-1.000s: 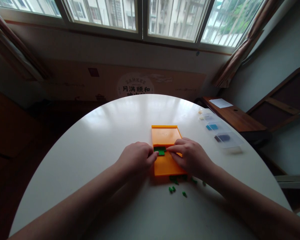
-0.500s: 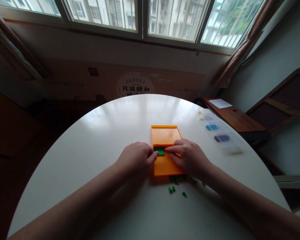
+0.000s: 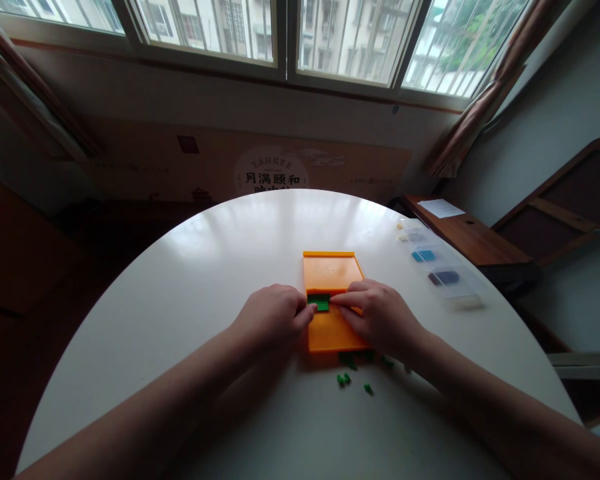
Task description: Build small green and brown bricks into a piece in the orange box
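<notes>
Head camera: green block [image 3: 322, 305] lay on orange tray [image 3: 333, 333]

Loose green pieces [image 3: 369, 389] lay scattered on the white tabletop [image 3: 180, 300] by the tray's near edge. Off to the right, a clear compartment box [image 3: 450, 259] held blue pieces [image 3: 423, 255] and dark pieces [image 3: 445, 277] in separate sections. Past the tabletop, a wooden side table [image 3: 480, 233] bore a white sheet [image 3: 443, 208]. The block sat just on the near side of the tray's crosswise ridge. The left hand [image 3: 275, 317] covered its left end, fingers curled, thumb against it; the right hand [image 3: 383, 313] hid part of the tray's right edge, fingers narrowed at the block's right end. Whether either pinched anything could not be told.
</notes>
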`<state>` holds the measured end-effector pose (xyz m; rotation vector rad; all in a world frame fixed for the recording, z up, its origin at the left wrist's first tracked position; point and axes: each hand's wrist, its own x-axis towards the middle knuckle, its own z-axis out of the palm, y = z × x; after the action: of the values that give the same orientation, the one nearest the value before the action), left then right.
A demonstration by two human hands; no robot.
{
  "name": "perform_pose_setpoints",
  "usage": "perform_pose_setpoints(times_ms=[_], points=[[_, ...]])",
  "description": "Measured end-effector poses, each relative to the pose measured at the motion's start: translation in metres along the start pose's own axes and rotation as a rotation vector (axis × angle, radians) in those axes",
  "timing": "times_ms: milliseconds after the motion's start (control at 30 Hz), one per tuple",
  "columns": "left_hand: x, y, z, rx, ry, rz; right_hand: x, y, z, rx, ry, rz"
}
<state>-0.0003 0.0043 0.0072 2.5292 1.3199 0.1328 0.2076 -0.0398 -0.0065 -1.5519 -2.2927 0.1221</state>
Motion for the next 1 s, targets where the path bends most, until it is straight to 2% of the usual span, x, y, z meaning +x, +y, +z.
perform_pose_setpoints(times_ms=[300, 400, 667, 1000], points=[[0.000, 0.001, -0.001, 0.002, -0.002, 0.002, -0.003, 0.009, -0.016, -0.028, 0.085, -0.026], [0.000, 0.001, -0.001, -0.005, -0.005, -0.005, -0.007, 0.015, -0.021, -0.014, 0.069, -0.065], [0.000, -0.001, 0.000, -0.020, 0.001, 0.002, -0.006, 0.013, -0.009, 0.031, -0.016, -0.064], [0.001, -0.002, 0.000, -0.014, -0.006, 0.003, -0.003, 0.007, -0.003, 0.014, -0.018, -0.053]])
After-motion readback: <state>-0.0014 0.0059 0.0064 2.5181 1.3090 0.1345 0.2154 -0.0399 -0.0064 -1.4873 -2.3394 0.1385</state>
